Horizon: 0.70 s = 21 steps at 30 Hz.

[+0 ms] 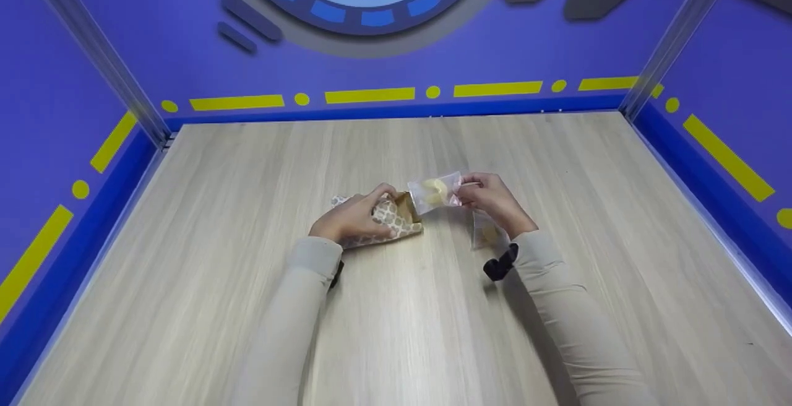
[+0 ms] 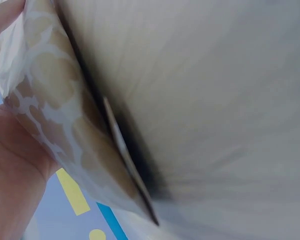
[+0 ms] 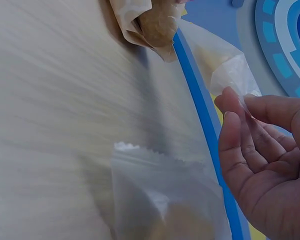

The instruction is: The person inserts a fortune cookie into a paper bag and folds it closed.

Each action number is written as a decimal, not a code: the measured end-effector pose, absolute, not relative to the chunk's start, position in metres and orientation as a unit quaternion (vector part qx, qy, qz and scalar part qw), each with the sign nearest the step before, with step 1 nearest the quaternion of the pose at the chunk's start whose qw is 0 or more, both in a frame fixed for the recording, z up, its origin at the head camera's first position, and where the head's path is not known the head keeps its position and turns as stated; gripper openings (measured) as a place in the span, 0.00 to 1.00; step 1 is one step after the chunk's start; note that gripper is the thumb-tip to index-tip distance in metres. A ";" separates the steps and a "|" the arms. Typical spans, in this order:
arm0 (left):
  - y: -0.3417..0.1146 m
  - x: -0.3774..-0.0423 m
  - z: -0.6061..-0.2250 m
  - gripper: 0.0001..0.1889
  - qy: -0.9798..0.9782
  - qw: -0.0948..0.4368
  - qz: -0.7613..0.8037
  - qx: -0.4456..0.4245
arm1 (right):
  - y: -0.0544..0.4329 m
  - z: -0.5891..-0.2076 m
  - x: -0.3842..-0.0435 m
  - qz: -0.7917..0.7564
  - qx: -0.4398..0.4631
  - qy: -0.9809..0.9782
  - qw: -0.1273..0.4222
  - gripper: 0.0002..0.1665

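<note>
My left hand [image 1: 359,217] grips a paper bag [image 1: 387,214] with a white and tan giraffe-like pattern. The bag lies on its side, its brown mouth spread and facing right. Between thumb and fingertips, my right hand [image 1: 492,198] pinches the right end of a clear plastic packet [image 1: 436,191] holding a pale yellow, rounded piece. That packet's left end is right at the bag's mouth. Below the right hand lies a second clear packet [image 3: 165,195], its edge zigzag-cut and something yellowish-tan inside. In the left wrist view, the patterned bag [image 2: 55,80] rests against the palm.
Both hands work over a light wood-grain table [image 1: 247,164]. Blue panels [image 1: 371,72] with yellow markings wall off its back and sides, and metal posts [image 1: 105,53] stand at the back corners. A black wrist device [image 1: 501,263] sits at the right cuff.
</note>
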<state>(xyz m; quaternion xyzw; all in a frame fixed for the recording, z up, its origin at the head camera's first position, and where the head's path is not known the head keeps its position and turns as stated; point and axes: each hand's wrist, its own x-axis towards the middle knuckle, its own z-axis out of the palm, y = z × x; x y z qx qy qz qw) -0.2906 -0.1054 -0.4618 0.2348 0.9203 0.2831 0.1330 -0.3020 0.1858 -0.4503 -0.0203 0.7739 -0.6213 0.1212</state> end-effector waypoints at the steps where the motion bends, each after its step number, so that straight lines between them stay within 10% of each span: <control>1: -0.105 -0.291 -0.462 0.35 0.921 0.134 0.282 0.234 | 0.185 -0.450 -0.302 -0.619 -0.021 0.775 0.126 0.20; 21: -0.105 -0.290 -0.462 0.35 0.920 0.130 0.289 0.233 | 0.166 -0.456 -0.302 -0.591 -0.014 0.790 0.164 0.17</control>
